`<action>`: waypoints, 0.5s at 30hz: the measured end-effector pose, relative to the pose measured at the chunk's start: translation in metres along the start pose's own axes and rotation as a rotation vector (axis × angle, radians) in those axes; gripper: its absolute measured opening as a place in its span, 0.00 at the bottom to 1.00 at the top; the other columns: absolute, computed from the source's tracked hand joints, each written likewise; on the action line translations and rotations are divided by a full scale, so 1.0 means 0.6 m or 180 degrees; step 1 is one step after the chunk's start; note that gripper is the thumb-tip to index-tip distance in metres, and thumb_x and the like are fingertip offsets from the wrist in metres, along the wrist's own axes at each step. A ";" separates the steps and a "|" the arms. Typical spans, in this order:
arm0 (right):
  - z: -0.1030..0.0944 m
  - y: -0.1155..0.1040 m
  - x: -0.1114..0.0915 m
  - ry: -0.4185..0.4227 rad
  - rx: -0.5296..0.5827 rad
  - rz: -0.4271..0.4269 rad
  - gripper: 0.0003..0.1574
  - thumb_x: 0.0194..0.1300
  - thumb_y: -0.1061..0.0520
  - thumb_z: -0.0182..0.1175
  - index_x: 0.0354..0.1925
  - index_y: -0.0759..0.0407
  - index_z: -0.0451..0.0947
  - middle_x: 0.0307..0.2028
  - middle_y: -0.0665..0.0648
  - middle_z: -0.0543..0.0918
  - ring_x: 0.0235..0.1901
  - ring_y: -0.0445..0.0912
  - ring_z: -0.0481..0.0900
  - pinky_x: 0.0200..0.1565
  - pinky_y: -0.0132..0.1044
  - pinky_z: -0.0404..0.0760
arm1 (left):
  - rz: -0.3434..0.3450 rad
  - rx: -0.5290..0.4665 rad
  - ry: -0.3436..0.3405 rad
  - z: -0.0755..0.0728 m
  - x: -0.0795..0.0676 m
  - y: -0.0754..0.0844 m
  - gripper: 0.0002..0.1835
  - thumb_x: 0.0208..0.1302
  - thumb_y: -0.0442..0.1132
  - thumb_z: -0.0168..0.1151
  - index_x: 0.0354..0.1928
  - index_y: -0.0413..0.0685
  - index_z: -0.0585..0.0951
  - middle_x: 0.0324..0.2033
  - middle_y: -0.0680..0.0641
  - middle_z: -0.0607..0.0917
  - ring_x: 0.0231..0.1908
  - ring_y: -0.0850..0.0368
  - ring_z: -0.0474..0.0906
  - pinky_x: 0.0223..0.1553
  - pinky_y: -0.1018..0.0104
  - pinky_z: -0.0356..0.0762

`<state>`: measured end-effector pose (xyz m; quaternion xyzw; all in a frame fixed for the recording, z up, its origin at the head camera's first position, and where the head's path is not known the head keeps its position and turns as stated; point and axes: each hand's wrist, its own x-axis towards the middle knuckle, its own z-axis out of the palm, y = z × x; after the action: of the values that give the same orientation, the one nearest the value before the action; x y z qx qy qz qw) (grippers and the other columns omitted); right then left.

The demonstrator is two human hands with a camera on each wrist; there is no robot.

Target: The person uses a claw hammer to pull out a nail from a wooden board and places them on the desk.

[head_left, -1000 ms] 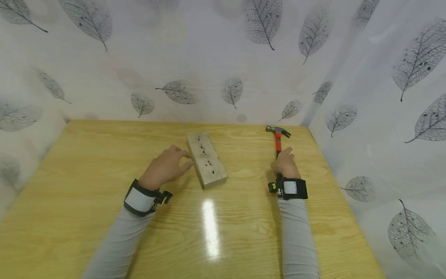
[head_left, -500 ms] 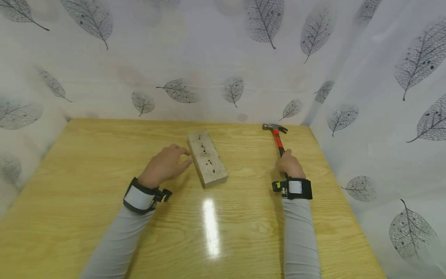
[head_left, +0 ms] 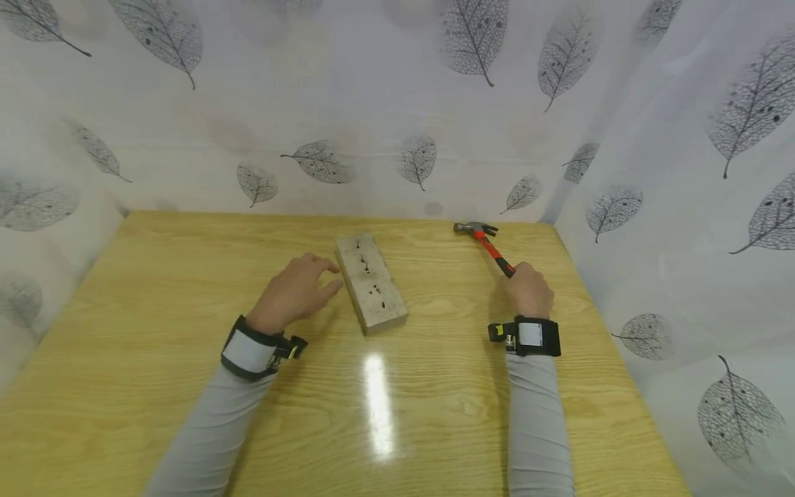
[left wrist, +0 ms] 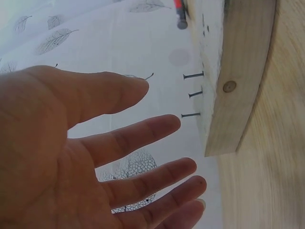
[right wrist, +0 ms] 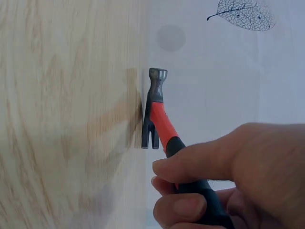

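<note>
A claw hammer [head_left: 492, 252] with a red and black handle is gripped in my right hand [head_left: 531, 291]. In the right wrist view the fingers and thumb curl round the black grip, and the steel head [right wrist: 156, 86] points away from the hand. My left hand [head_left: 293, 293] holds nothing, its fingers apart and relaxed, just left of a pale wooden block [head_left: 371, 286]. Several dark holes and marks run along the block's top. In the left wrist view, three nails [left wrist: 193, 76] stick out of its top face, and a round knot [left wrist: 229, 86] shows on its side.
Both forearms reach over a light wood-grain table [head_left: 447, 400]. A white curtain [head_left: 366, 83] printed with grey leaves hangs behind the table's back edge and along its sides.
The right hand has shifted right and closed round the hammer's handle, whose head has swung left. The left hand and the wooden block have hardly moved.
</note>
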<state>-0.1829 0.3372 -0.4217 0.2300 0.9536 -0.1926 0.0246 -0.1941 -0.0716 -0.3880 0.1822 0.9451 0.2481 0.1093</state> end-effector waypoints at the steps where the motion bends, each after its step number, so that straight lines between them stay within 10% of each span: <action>1: -0.002 -0.002 0.000 -0.0012 0.0001 -0.0017 0.21 0.69 0.50 0.53 0.45 0.68 0.78 0.30 0.64 0.81 0.24 0.54 0.75 0.23 0.43 0.71 | 0.0011 -0.0008 0.0030 0.000 0.001 0.000 0.23 0.75 0.50 0.54 0.63 0.44 0.78 0.66 0.35 0.73 0.67 0.33 0.67 0.61 0.34 0.72; 15: -0.036 -0.072 -0.046 -0.0058 0.0009 -0.0572 0.22 0.69 0.46 0.56 0.55 0.57 0.78 0.27 0.60 0.81 0.19 0.49 0.70 0.18 0.40 0.66 | 0.0795 -0.0024 0.0828 0.012 0.013 0.002 0.22 0.71 0.43 0.62 0.64 0.43 0.77 0.63 0.40 0.78 0.65 0.40 0.70 0.68 0.43 0.68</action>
<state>-0.1768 0.2981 -0.3827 0.1417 0.9699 -0.1974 0.0156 -0.1985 -0.0645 -0.3941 0.2642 0.9204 0.2848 -0.0449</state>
